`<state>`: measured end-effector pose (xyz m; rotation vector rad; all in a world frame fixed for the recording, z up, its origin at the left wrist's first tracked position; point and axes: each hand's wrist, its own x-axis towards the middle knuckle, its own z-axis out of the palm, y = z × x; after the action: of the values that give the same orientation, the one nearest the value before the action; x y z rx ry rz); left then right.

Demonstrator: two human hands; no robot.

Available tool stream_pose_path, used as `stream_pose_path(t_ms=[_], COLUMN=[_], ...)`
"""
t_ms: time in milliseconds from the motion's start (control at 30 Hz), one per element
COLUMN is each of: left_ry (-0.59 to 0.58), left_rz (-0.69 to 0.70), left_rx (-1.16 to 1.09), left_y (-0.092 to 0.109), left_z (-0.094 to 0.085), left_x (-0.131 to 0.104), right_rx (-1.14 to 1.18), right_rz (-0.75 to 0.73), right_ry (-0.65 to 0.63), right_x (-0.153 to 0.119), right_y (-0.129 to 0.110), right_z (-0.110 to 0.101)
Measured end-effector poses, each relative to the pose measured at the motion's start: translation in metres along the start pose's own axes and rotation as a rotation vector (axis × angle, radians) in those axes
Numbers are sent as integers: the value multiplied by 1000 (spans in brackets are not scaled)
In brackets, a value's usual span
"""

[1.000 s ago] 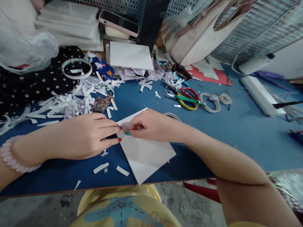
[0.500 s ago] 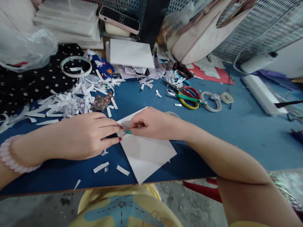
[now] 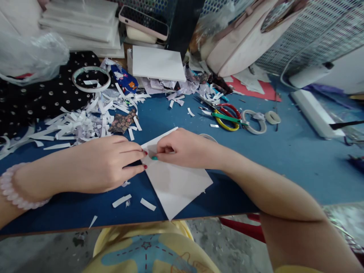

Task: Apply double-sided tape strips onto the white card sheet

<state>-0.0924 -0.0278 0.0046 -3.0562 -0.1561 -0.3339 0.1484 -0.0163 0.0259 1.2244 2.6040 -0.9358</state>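
Note:
A white card (image 3: pixel 178 189) lies aslant near the table's front edge, one corner towards me. My left hand (image 3: pixel 105 163) comes in from the left, its thumb and fingertips closed at the card's left edge. Over the card's upper part is my right hand (image 3: pixel 187 149), fingers curled and thumb tip pressed close to the card's surface. Whatever may be pinched in the right fingers is hidden. Part of a pale ring (image 3: pixel 209 137) shows behind the right wrist.
White paper strips (image 3: pixel 85 125) are heaped at left beside polka-dot cloth (image 3: pixel 57 96) and a tape roll (image 3: pixel 91 79). Behind are a white stack (image 3: pixel 159 62) and a phone (image 3: pixel 143 22). Scissors (image 3: pixel 227 115), another roll (image 3: pixel 254 122) and a white box (image 3: pixel 315 113) lie rightward.
The card has shifted very slightly, its near corner a little to the right. A small loose edge by the right thumb no longer shows. Both hands stay almost in place.

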Motion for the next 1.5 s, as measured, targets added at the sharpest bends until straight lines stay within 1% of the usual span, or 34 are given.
stream_pose_path(t_ms=[133,333,433,500,600,767,933,1000,1067,1133,1167,1200,1333,1433,1500], left_ry=[5,21,3,-19,-58,-69,-96,-110,-113,-106,-102,-99,-98,-107,-106], left_rz=[-6,-30,-65,-94,-116,-104,-77,-78,-77,-75,-76,-79,-91,-95,-94], left_rx=[-11,-71,-87,-111,-142,-168,-188,-190,-189,-188,-191,-194,-174,-136,-133], left_y=[0,-1,0,0,2,0,-1,-1,-1,-1,-2,-2,-5,-6,-6], left_z=[0,5,8,8,5,3,3,1,0,-1,-2,-2,-1,1,2], left_x=[0,4,5,5,6,4,3,4,5,5,5,5,5,5,5], right_rx=[-28,-178,-206,-188,-58,289,595,722,782,706,630,545,255,81,17], right_rz=[16,143,216,253,228,109,66,68,76,87,90,91,96,69,38], right_ry=[-12,-49,-26,11,51,27,16,58,169,283,306,299,159,157,172], right_x=[-1,-3,-4,-5,-6,-15,-26,-30,-33,-35,-37,-38,-41,-42,-42], right_y=[-2,-13,-14,-10,-1,15,29,36,44,51,53,53,43,33,32], right_z=[0,-3,-3,-4,-11,-26,-26,-26,-28,-30,-30,-30,-24,-20,-19])
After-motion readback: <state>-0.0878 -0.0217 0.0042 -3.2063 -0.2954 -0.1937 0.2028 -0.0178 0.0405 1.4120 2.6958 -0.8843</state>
